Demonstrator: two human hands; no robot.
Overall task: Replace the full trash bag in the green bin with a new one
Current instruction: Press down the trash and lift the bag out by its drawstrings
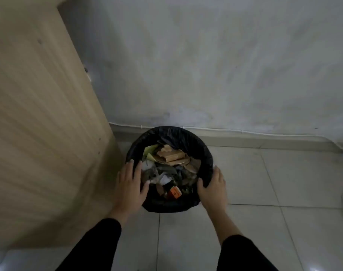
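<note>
A round bin stands on the floor against the wall, fully wrapped by a black trash bag (178,136) folded over its rim, so the green of the bin is hidden. The bag holds trash (172,165): cardboard pieces, paper, wrappers and an orange packet. My left hand (130,185) lies over the left rim with fingers spread and nothing held. My right hand (212,189) sits on the right rim, thumb inside and fingers outside, pinching the bag's edge. No new bag is in view.
A light wooden cabinet side (39,124) rises directly left of the bin. A grey wall (215,65) stands behind it, with a white cable (245,132) running along the skirting. Pale floor tiles (284,182) extend to the right and toward me.
</note>
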